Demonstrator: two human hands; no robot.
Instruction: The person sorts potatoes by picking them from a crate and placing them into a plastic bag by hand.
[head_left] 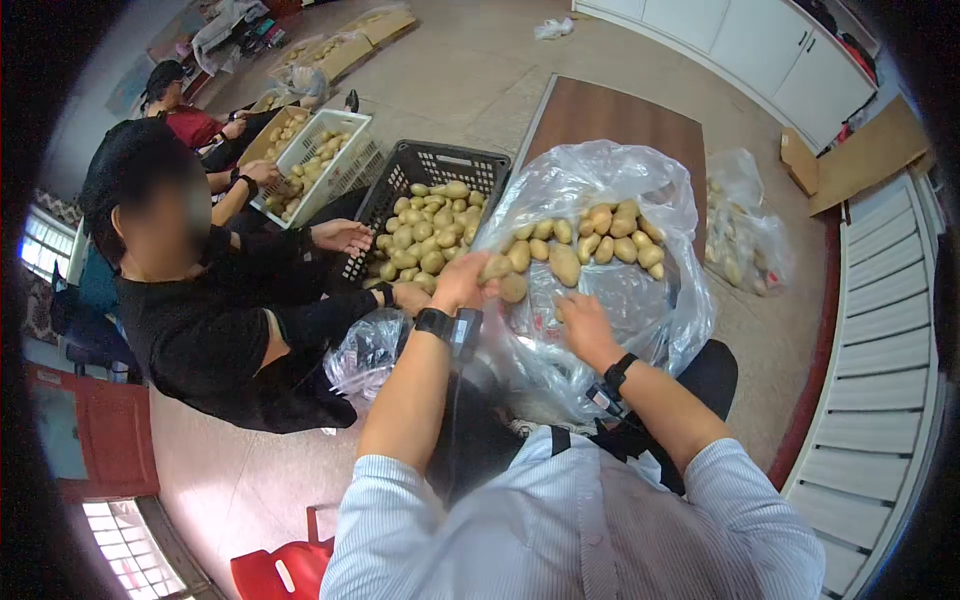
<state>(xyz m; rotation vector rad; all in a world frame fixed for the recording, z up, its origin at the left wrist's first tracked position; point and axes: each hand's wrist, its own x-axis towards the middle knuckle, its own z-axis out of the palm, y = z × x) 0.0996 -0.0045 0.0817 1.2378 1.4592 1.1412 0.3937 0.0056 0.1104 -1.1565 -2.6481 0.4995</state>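
Note:
My left hand (463,283) is closed around a potato (495,267) at the left side of a large clear plastic bag (690,290). Another potato (513,288) is right by its fingertips; whether the hand touches it I cannot tell. Over the bare plastic in the middle of the bag, my right hand (586,326) has its fingers apart and nothing in them. Beyond both hands, several potatoes (624,227) lie on the bag, and a larger potato (564,264) sits nearest the right hand.
A black crate (490,165) of potatoes stands to the left, with a person (220,290) reaching into it. Behind are a white crate (352,122) and another person (190,115). The bag lies on a brown table (620,110). Another filled bag (745,240) sits on the right.

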